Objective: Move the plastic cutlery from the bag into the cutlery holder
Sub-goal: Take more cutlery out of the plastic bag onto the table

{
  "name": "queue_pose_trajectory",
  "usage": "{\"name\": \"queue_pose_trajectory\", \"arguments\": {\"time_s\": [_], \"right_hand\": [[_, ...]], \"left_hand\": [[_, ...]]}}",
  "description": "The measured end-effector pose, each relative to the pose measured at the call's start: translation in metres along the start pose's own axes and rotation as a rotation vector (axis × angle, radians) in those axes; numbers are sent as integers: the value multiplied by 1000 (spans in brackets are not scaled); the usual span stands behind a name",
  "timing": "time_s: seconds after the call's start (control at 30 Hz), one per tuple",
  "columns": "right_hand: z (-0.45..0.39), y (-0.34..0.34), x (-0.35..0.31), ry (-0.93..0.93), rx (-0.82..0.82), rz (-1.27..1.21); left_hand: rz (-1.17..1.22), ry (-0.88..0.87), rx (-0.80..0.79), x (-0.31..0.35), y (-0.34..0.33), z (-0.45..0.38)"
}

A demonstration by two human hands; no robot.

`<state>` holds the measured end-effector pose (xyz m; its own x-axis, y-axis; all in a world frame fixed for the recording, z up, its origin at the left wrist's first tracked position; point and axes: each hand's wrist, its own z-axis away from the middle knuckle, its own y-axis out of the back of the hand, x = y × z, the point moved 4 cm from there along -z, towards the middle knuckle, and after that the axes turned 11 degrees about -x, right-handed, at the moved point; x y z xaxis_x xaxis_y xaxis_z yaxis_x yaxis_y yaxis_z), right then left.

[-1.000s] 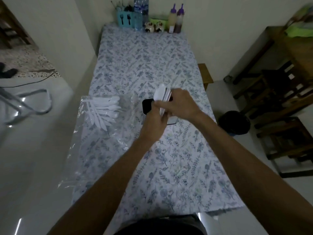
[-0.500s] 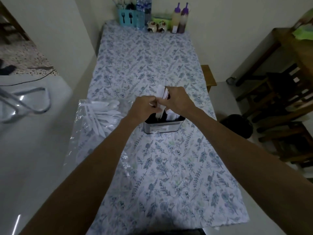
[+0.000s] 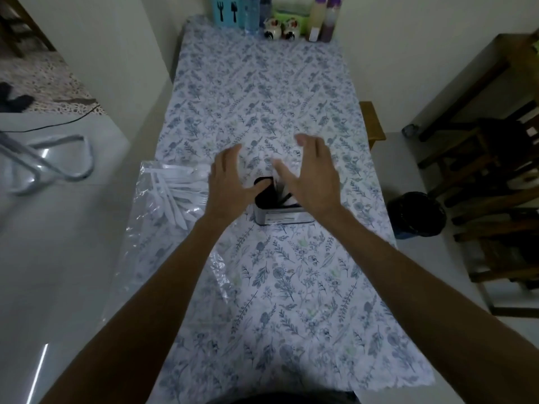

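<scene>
Head view had both hands above the cutlery holder [image 3: 278, 212], fingers spread and straight, gripping nothing. Left hand [image 3: 229, 182] sat just to the holder's left, its thumb reaching toward the dark left compartment; whether it touched the rim, couldn't tell. Right hand [image 3: 313, 179] hovered over the holder's right side, its grip apart too, palm down. Between the two hands a bundle of white plastic cutlery [image 3: 281, 182] stood in the holder, leaning a little, tops poking up past the rim. Holder rested on the bench [image 3: 262, 88], which wore a floral cloth.

Further left of the left hand lay the clear bag [image 3: 151, 228], half hanging off the bench edge, with more white pieces [image 3: 175, 191] inside, fanned out.

Judgement: a drop-off step looked finished, and the next reach goes left to the bag. To do it well, probably pin the bag with one hand so it doesn't slide off the edge, gather several pieces aligned the same way, and lower them straight down. The holder looked light, so a sideways knock could tip it; steady it with the free hand. Loose plastic pieces could snag on the bag mouth.
</scene>
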<state>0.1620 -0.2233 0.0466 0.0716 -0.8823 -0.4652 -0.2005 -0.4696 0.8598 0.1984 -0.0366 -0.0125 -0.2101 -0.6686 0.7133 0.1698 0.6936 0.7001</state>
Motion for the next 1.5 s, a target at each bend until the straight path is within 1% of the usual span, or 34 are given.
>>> {"name": "queue_pose_trajectory", "arguments": {"time_s": [0.07,0.1,0.17,0.23,0.27,0.3,0.37,0.4,0.47,0.5,0.57,0.67,0.8,0.87,1.0,1.1,1.17,1.27,1.33,1.4,1.5], "right_hand": [[32,-19,-21,46,-51,-2],[50,-35,-32,58,-112,0],[91,-76,-58,101,-335,-26],[140,-122,-86,196,-597,-16],[164,-142,-97,262,-695,3],[187,-162,-105,325,-762,25],[221,-191,-110,379,-830,88],[230,-197,-109,375,-826,122],[235,-197,-98,387,-710,196],[236,-192,-87,391,-640,243],[233,-178,-52,341,-588,366],[230,-147,10,144,-645,513],[224,-116,63,-48,-776,556],[219,-108,76,-114,-768,573],[221,-101,89,-218,-653,608],[230,-104,89,-225,-630,572],[237,-106,87,-201,-597,541],[243,-107,82,-196,-510,491],[242,-108,77,-193,-448,443],[241,-116,74,-185,-462,437],[243,-129,73,-194,-538,450]], "left_hand": [[-32,102,37,-34,7,22],[-90,181,7,-56,9,35],[-247,391,-122,-102,13,69],[-387,566,-251,-142,16,110],[-453,598,-287,-157,17,130],[-523,583,-313,-167,17,148],[-655,494,-300,-178,16,177],[-713,465,-275,-177,17,188],[-784,412,-257,-162,19,204],[-788,396,-292,-148,18,210],[-776,385,-429,-118,2,224],[-730,296,-612,-69,-46,247],[-585,153,-697,-8,-115,262],[-575,98,-742,19,-136,257],[-593,41,-787,42,-156,247],[-550,16,-766,34,-155,243],[-469,5,-717,22,-148,243],[-370,69,-497,-14,-118,236],[-360,174,-325,-45,-85,233],[-404,328,-186,-81,-49,235],[-323,614,-109,-126,-7,248]]}}
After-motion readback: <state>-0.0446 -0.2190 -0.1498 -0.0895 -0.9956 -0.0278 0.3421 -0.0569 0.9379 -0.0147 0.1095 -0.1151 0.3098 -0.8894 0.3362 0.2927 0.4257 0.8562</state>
